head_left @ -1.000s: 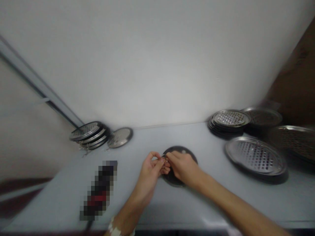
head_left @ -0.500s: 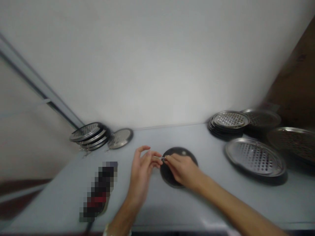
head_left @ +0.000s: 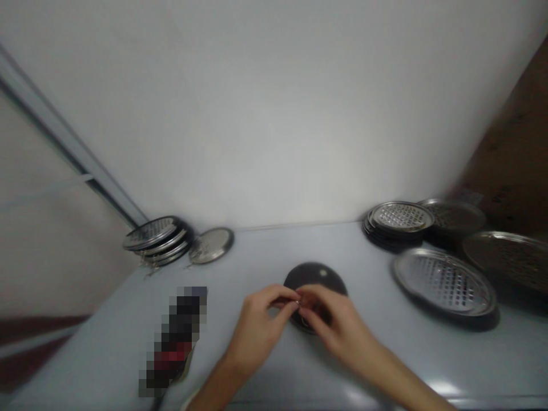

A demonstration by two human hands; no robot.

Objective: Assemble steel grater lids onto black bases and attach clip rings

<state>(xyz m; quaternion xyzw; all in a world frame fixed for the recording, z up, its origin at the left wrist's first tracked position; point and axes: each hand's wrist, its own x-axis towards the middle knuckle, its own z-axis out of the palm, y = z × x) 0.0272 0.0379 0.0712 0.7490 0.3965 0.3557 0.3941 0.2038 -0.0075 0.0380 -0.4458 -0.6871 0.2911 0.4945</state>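
My left hand [head_left: 257, 331] and my right hand [head_left: 338, 325] meet at the fingertips above the near edge of a dark round disc [head_left: 314, 275], which lies flat on the white table [head_left: 107, 354]. A tiny metal piece [head_left: 297, 302] shows between the fingertips, too small to name. Both hands seem to pinch it. My right hand covers the lower part of the disc. A pale spot marks the disc's far side.
A pixelated object with a red band [head_left: 173, 342] lies left of my hands. Perforated metal discs stand stacked at the back left [head_left: 156, 241] and back right [head_left: 401, 217]. A large perforated tray [head_left: 445, 282] lies at right. A white wall rises behind.
My left fingers, spread half a second ago, have closed in toward my right hand. My right hand has turned and moved slightly down over the disc, and the hands now sit closer together.
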